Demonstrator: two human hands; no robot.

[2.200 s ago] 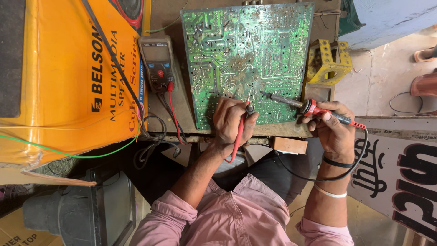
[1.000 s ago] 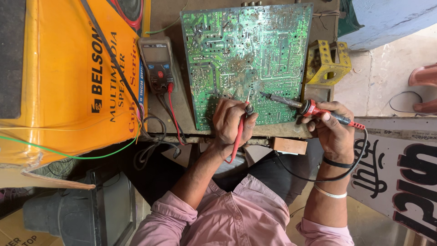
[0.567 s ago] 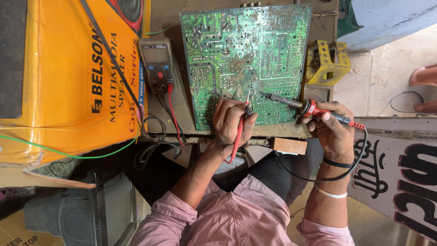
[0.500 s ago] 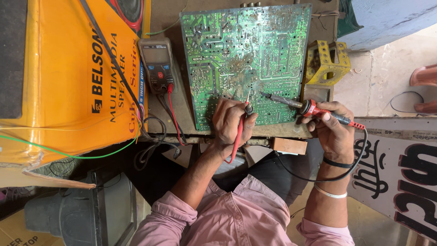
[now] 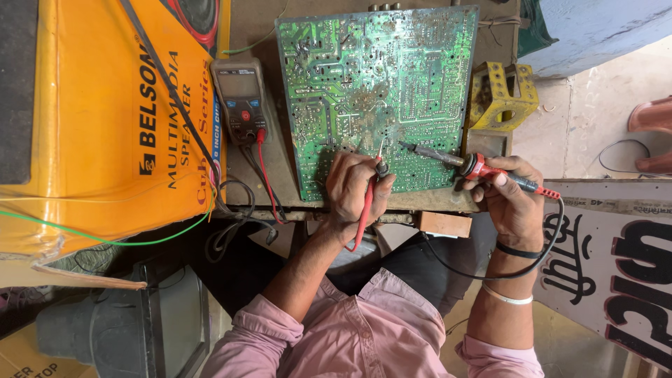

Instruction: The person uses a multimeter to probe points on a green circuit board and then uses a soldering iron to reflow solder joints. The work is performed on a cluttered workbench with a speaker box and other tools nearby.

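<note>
Both probes stay put: my left hand (image 5: 353, 192) pinches the red probe (image 5: 365, 210), my right hand (image 5: 511, 203) grips the soldering iron (image 5: 448, 157) on the circuit board (image 5: 378, 91) near the table's front edge.

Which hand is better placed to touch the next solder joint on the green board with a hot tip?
Probably the right hand: it holds the soldering iron, whose tip already rests on the circuit board. The left hand holds only a red probe.
</note>
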